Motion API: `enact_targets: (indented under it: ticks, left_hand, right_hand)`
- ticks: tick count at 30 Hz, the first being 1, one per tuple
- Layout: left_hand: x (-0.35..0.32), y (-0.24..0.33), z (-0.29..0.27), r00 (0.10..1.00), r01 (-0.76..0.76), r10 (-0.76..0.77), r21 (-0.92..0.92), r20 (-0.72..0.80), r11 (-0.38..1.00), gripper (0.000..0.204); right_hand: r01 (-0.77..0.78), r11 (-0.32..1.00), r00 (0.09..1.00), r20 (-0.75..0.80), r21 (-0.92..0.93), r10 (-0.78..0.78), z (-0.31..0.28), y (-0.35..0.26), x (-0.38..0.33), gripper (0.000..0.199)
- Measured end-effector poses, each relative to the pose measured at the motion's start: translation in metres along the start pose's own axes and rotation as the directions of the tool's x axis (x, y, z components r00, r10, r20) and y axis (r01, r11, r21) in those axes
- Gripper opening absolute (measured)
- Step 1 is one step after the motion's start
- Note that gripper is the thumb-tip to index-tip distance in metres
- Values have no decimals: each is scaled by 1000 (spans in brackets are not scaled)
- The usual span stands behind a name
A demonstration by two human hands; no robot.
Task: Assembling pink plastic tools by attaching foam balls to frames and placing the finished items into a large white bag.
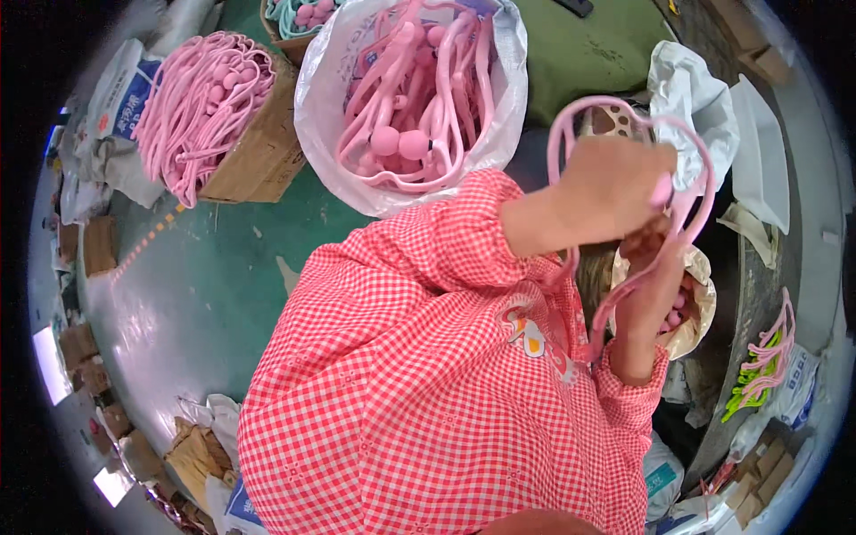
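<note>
My left hand [606,185] is closed near the middle of a pink tube loop [705,159], which curves above and around both hands. A small pink piece [661,190], perhaps a ball, shows at its fingers. My right hand [649,290] comes up from below with fingers bent against the same loop, just under the left; the fingertips lie in shadow. Beneath the right hand a pale bag-lined container [704,308] holds pink balls. Left of my hands, a large white woven sack [314,116] is filled with pink tube loops carrying balls.
A cardboard box [259,156] heaped with pink loops stands on the green floor at far left. Another box [287,37] behind holds teal loops and pink balls. A white bag [691,98] and a white tray [762,152] lie right. Pink and lime-green cords [762,361] sit further right.
</note>
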State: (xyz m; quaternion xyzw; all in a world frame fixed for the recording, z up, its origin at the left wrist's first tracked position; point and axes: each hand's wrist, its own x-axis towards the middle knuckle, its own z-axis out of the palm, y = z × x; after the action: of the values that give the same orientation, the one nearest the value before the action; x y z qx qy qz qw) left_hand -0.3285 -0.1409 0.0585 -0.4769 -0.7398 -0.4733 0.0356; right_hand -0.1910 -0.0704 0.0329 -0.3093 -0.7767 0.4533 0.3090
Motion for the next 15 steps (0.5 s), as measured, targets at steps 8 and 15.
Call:
enact_targets:
  ticks: [8,15]
  left_hand:
    - [5,-45,-71,919,221,-186,65,-347,973,36]
    - [-15,-62,-122,930,-122,92,-63,-355,990,66]
  right_hand:
    - [115,920,799,585,-374,138,-15,-36,-19,34]
    - [31,972,786,607,-232,120,-13,-40,-7,26]
